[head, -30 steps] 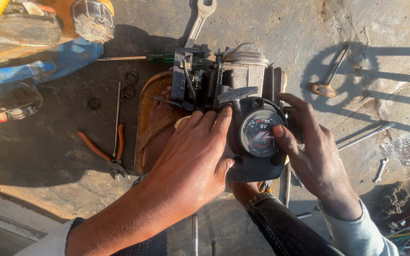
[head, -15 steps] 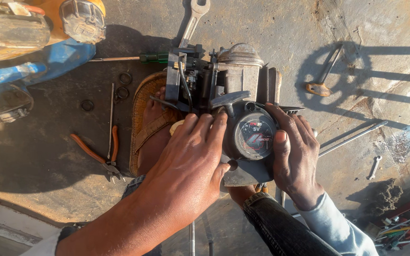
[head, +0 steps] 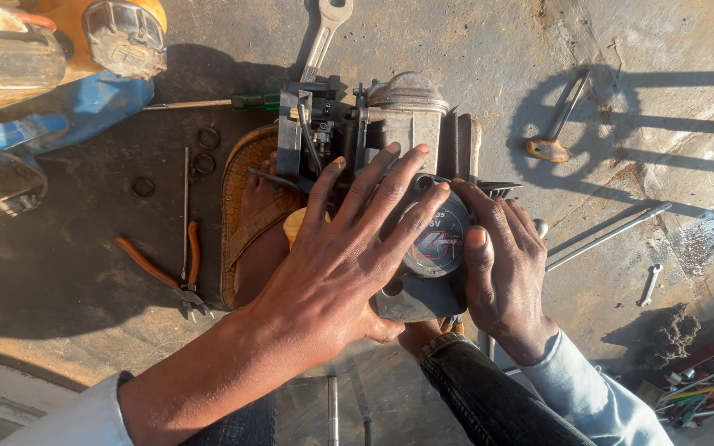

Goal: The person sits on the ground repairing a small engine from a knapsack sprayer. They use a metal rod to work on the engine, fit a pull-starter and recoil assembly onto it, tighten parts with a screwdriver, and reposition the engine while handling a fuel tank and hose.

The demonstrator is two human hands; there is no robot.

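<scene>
The left hand (head: 349, 256) lay spread flat over a small engine assembly (head: 390, 149) standing on the concrete floor (head: 497, 49), fingers pressing beside its round gauge (head: 435, 239). The right hand (head: 502, 264) gripped the gauge's right edge, thumb on its face. Orange-handled pliers (head: 167, 272) lay well left, beside a sandalled foot (head: 254, 215).

The round gauge (head: 438, 239) sits on the near end of the engine part (head: 390, 132), between the left hand (head: 336, 264) and the right hand (head: 502, 264). A sandalled foot (head: 254, 215) lies just left of the part, with pliers (head: 171, 272) farther left on the floor (head: 473, 41). A wrench (head: 324, 33) lies beyond the part, a hammer (head: 557, 124) and a rod (head: 605, 238) to its right.
</scene>
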